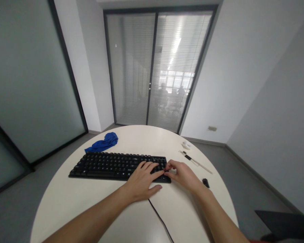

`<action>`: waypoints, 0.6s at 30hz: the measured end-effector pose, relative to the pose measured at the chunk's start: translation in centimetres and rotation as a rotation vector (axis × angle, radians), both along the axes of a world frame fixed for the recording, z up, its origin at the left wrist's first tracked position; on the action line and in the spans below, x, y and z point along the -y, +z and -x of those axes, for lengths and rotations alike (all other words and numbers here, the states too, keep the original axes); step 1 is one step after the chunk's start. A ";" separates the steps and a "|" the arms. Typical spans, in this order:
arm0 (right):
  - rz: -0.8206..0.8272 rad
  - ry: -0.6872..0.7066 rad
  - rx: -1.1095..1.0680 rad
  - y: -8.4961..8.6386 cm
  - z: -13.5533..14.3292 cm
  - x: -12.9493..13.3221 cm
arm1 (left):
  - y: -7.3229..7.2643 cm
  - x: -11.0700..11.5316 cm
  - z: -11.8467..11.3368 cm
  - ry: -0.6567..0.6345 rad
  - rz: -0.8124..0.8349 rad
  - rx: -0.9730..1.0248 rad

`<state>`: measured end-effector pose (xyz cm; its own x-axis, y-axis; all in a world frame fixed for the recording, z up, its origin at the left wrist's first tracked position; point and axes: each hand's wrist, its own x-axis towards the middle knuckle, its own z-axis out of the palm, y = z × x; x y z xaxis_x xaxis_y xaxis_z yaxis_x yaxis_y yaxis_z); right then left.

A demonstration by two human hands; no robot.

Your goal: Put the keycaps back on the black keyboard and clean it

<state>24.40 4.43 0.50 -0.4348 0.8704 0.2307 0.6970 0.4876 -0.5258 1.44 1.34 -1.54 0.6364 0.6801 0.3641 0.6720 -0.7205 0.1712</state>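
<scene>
two forearms (pixel 103 207) outstretched, left hand (pixel 143 182) splayed over keyboard (pixel 108 165), right hand (pixel 182 173) curled

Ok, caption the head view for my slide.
Left hand spread over a black keyboard, right hand at its right edge, blue cloth beyond.

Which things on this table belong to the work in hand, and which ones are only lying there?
Apparently in use:
keyboard, under the left hand, with the right hand at its right end
perhaps the black cable

Apparently just lying there:
blue cloth
slender pale stick
small black object
small white item
</scene>
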 end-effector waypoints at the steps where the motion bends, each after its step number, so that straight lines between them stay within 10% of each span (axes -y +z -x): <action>1: 0.001 -0.001 0.004 0.1 0.0 0.0 | 0.1 0.0 0.0 0.001 0.000 0.002; 18: -0.005 0.005 0.152 0.4 -0.1 0.0 | -0.8 -0.1 -0.6 0.030 -0.038 -0.008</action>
